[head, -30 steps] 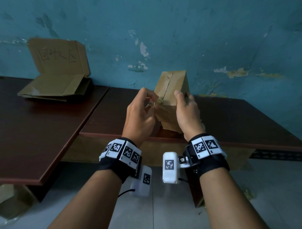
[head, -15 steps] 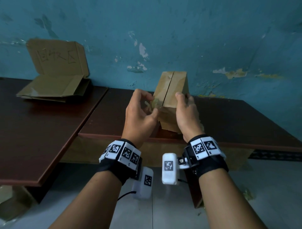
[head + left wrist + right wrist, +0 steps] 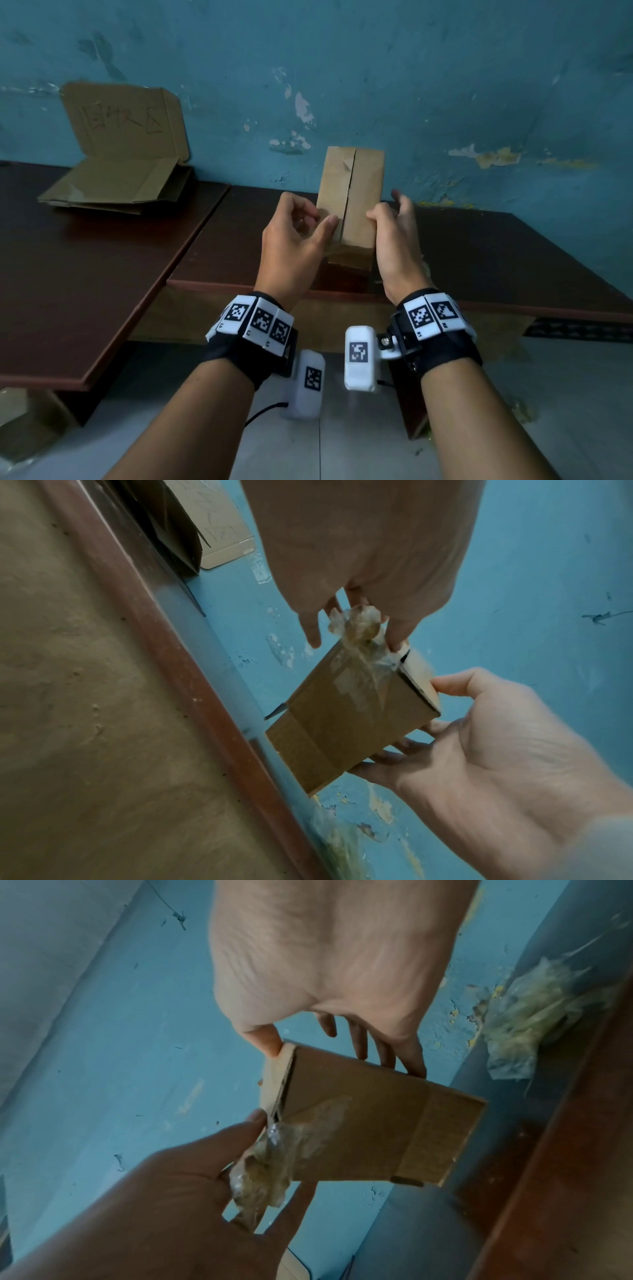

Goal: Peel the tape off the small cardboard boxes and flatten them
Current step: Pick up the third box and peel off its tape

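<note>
Fingers of the left hand (image 3: 291, 236) pinch a crumpled tape wad (image 3: 359, 623) at the small cardboard box (image 3: 349, 205), which the right hand (image 3: 397, 240) grips above the table (image 3: 479, 260). Light, crushable card; probably best held by its edges.

Both forearms are bare. Each wrist wears a black strap (image 3: 442, 356) ringed with white blocks (image 3: 260, 320) printed in black square codes; a white camera pod (image 3: 359, 358) hangs beneath.
</note>
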`<state>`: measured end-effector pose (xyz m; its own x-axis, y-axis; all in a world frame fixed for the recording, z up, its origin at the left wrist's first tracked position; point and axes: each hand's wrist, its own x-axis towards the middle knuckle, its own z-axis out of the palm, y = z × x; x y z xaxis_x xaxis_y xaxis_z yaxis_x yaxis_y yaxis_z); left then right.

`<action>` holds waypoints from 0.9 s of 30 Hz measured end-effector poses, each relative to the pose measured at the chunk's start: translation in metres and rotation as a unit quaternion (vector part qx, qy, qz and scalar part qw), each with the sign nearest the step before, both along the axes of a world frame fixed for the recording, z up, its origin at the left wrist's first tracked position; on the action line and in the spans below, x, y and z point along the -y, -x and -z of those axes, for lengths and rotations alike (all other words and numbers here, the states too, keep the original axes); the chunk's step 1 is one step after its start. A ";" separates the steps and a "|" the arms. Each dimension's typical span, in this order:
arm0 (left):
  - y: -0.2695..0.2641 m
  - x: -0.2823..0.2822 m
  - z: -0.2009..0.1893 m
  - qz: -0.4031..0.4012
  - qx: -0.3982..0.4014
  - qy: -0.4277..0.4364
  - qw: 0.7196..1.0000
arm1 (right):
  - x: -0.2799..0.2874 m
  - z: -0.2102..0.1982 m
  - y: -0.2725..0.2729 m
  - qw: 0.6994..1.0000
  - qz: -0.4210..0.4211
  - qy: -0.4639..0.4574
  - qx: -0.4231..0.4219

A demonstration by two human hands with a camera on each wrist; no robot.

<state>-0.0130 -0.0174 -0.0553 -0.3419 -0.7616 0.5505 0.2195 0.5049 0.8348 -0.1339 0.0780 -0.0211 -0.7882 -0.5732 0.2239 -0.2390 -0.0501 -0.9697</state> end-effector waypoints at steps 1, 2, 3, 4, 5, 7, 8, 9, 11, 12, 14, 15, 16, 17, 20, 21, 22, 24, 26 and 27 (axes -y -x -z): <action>0.000 0.001 0.000 -0.010 0.008 0.006 1.000 | 0.001 0.000 -0.004 1.000 0.001 0.012 -0.002; 0.000 0.002 0.000 -0.017 0.010 0.008 1.000 | 0.002 0.000 -0.007 1.000 0.010 0.024 -0.002; 0.000 0.002 0.000 -0.020 0.010 0.010 1.000 | 0.002 0.000 -0.010 0.999 0.018 0.036 0.000; 0.000 0.003 -0.001 -0.023 0.009 0.008 1.000 | 0.003 0.001 -0.011 0.999 0.026 0.046 0.001; 0.001 0.004 -0.001 -0.029 0.008 0.003 1.000 | 0.002 0.000 -0.012 0.998 0.034 0.051 -0.001; 0.002 0.005 0.000 -0.056 0.014 -0.024 0.998 | 0.001 0.001 -0.012 0.996 0.056 0.068 -0.012; 0.002 0.005 0.000 -0.065 0.018 -0.042 0.997 | 0.001 0.002 -0.011 0.995 0.066 0.078 -0.022; 0.002 0.006 0.000 -0.064 0.017 -0.057 0.996 | 0.001 0.003 -0.010 0.993 0.072 0.084 -0.032; 0.003 0.008 0.002 -0.052 0.014 -0.061 0.997 | 0.003 0.002 -0.012 0.993 0.067 0.082 -0.042; 0.003 0.008 0.002 -0.053 0.018 -0.055 0.997 | 0.004 0.001 -0.014 0.994 0.060 0.082 -0.042; 0.002 0.009 0.002 -0.056 0.023 -0.044 0.997 | 0.006 0.000 -0.014 0.995 0.045 0.084 -0.019; 0.002 0.009 0.002 -0.059 0.026 -0.033 0.997 | 0.007 0.000 -0.014 0.996 0.037 0.083 -0.010; 0.001 0.008 0.001 -0.065 0.030 -0.013 0.997 | 0.008 0.001 -0.013 0.996 0.032 0.081 -0.002; 0.000 0.006 0.000 -0.075 0.039 0.015 0.996 | 0.008 0.002 -0.012 0.997 0.030 0.072 0.002; -0.002 0.003 -0.002 -0.080 0.044 0.073 0.993 | 0.005 0.003 -0.014 0.998 0.055 0.039 0.002; -0.003 0.001 -0.003 -0.071 0.037 0.080 0.994 | 0.004 0.003 -0.014 0.997 0.067 0.037 0.006; -0.004 0.000 -0.003 -0.061 0.027 0.084 0.994 | 0.004 0.003 -0.015 0.996 0.079 0.037 0.012; -0.005 -0.002 -0.003 -0.037 0.008 0.090 0.995 | 0.003 0.002 -0.015 0.994 0.097 0.034 0.024; -0.004 -0.002 -0.004 -0.024 0.006 0.100 0.995 | 0.003 0.001 -0.014 0.994 0.101 0.027 0.036; -0.004 -0.002 -0.003 -0.020 0.007 0.101 0.995 | 0.003 0.000 -0.014 0.994 0.096 0.020 0.047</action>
